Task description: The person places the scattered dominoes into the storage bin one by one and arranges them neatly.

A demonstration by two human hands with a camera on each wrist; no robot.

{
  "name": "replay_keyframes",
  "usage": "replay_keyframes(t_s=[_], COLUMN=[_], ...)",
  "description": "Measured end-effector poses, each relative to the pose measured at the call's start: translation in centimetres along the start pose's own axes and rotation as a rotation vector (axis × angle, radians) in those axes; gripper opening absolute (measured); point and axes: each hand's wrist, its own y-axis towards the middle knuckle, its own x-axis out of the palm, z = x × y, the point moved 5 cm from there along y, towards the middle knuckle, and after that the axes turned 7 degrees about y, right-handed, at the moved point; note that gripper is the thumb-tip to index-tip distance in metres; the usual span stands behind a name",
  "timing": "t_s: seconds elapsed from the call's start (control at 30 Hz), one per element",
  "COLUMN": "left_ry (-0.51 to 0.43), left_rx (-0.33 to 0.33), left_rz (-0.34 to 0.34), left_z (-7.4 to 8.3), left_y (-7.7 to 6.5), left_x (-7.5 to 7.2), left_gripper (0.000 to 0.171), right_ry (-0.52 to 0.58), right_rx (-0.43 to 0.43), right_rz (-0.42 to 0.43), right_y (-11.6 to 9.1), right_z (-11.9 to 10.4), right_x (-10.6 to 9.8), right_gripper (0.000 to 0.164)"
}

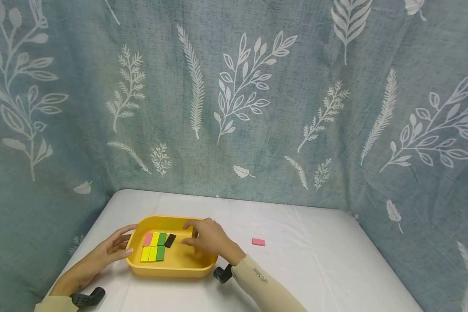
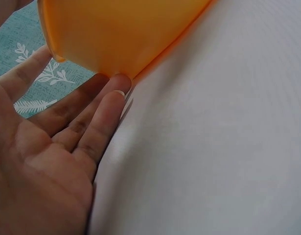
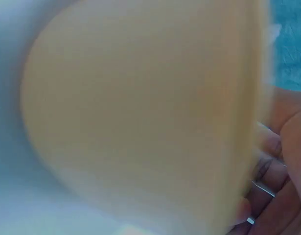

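A yellow tray [image 1: 179, 271] sits on the table's left half. Inside it, at the left, small flat blocks lie in two rows: a pink block [image 1: 147, 239], several yellow blocks [image 1: 145, 254] and two green blocks [image 1: 160, 253]. A black block [image 1: 170, 241] lies slanted beside them. My left hand [image 1: 111, 249] touches the tray's left side with fairly straight fingers [image 2: 108, 120] against the outer wall. Over the tray's right part reaches my right hand [image 1: 209, 236], thumb and forefinger parted, no block visible between them. In the right wrist view the tray wall [image 3: 140, 107] hides much of that hand.
One pink block [image 1: 258, 242] lies on the white tablecloth [image 1: 316, 260], right of the tray and beyond the right wrist. A patterned blue-green curtain [image 1: 265, 108] hangs behind the table and along both sides.
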Motion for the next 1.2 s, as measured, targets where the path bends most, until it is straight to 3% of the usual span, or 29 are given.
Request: replay_keyframes(t_s=[0.43,0.6,0.9,1.2], left_ry=[-0.02,-0.029,0.013,0.01], left_rx=[0.014,0.016,0.014,-0.006], left_rz=[-0.001,0.008,0.021,0.019], left_z=[0.2,0.2,0.2,-0.1], left_y=[0.1,0.1,-0.1,0.0], left_x=[0.1,0.1,0.2,0.1], left_gripper=[0.083,0.082,0.088,0.088], right_ry=[0.129,0.123,0.089,0.078], right_rx=[0.016,0.035,0.124,0.151], right_rz=[0.154,0.212,0.247,0.285], right_y=[-3.9,-5.5,-8.6,-11.8], right_z=[4.6,6.3,10.1,13.5], right_x=[-4.1,-5.5,-6.6,-6.9], right_gripper=[0.033,0.027,0.026,0.03])
